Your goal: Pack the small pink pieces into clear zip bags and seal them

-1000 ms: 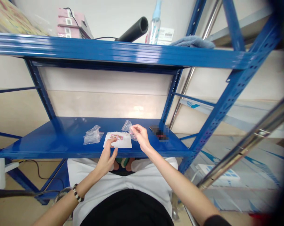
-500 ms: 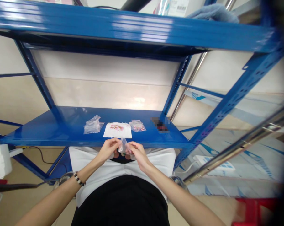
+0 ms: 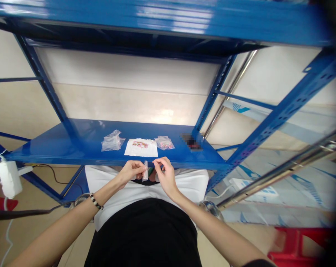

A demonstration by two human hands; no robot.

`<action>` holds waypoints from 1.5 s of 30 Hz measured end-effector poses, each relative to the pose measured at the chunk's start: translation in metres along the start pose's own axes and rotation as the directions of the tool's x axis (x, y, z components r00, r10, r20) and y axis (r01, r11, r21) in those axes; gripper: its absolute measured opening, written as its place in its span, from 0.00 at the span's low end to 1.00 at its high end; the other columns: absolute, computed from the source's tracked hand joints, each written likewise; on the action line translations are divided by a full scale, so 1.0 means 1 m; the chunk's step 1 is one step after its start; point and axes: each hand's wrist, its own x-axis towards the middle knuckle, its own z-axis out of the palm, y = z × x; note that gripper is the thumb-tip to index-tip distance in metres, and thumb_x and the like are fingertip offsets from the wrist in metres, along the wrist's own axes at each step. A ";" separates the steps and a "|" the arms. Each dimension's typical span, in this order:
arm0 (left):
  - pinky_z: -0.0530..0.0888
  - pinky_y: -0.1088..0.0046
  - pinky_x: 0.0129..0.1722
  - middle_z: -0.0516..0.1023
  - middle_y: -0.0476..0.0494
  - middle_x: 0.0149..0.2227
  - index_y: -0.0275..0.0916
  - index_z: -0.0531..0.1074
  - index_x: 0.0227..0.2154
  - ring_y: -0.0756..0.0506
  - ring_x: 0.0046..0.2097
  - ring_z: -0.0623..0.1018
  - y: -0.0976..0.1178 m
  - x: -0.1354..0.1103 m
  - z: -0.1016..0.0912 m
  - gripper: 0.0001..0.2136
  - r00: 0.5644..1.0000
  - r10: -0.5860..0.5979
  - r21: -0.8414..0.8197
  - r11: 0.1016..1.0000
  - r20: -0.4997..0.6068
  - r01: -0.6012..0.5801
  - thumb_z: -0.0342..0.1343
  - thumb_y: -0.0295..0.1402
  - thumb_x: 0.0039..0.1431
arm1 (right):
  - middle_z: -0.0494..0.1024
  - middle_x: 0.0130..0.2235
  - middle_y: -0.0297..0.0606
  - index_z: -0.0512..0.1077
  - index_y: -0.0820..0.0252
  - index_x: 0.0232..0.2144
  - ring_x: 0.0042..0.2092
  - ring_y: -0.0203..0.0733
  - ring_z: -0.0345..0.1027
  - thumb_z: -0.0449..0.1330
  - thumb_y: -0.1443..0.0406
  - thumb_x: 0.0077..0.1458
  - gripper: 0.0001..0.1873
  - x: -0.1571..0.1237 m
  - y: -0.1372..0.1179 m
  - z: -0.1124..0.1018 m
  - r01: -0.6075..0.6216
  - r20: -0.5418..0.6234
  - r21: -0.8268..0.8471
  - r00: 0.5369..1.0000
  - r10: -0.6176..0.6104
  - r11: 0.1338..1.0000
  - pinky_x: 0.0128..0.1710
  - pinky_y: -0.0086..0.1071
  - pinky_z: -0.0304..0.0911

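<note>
Left hand (image 3: pixel 132 171) is pinching a small clear bag (image 3: pixel 146 172) by the blue shelf (image 3: pixel 83 146), right hand (image 3: pixel 166 178) is kinda hovering just beside it. White paper (image 3: pixel 141 152) with pinkish bits (image 3: pixel 140 144) is sitting between loose bags (image 3: pixel 111 142) and a pink-filled bag (image 3: pixel 164 143).

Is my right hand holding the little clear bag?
No, your left hand pinches the little clear plastic bag, while your right hand is apart from it.

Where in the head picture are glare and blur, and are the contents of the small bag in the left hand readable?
Head view: glare whitens parts of the upper shelf; softer shine on the back wall; the red object at lower right looks smeared; pixelation hides a dark item; inside the small bag, nothing can be made out.
</note>
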 end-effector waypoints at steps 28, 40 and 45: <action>0.67 0.77 0.25 0.77 0.42 0.28 0.33 0.71 0.34 0.49 0.29 0.76 -0.002 -0.003 0.008 0.16 0.984 0.013 -0.066 0.998 0.178 -0.001 0.58 0.45 0.59 | 0.75 0.25 0.33 0.66 0.60 0.30 0.25 0.33 0.66 0.58 0.55 0.59 0.15 0.009 0.006 0.000 -0.332 0.563 0.374 0.823 0.072 0.866 0.26 0.26 0.60; 0.67 0.76 0.28 0.75 0.47 0.26 0.36 0.68 0.28 0.50 0.26 0.73 -0.007 -0.006 0.010 0.08 0.987 0.122 0.320 0.935 0.108 -0.151 0.54 0.34 0.59 | 0.71 0.21 0.31 0.67 0.61 0.23 0.24 0.33 0.64 0.59 0.67 0.49 0.06 0.008 0.013 0.004 -0.218 0.500 0.181 0.860 0.101 0.959 0.25 0.25 0.58; 0.63 0.77 0.26 0.73 0.50 0.23 0.37 0.69 0.25 0.51 0.25 0.69 -0.002 -0.009 0.005 0.03 0.975 0.218 0.588 0.794 -0.039 -0.154 0.52 0.28 0.53 | 0.70 0.20 0.30 0.65 0.60 0.21 0.23 0.34 0.65 0.57 0.70 0.45 0.05 0.013 0.021 0.000 -0.209 0.397 0.055 0.902 0.171 0.976 0.24 0.25 0.58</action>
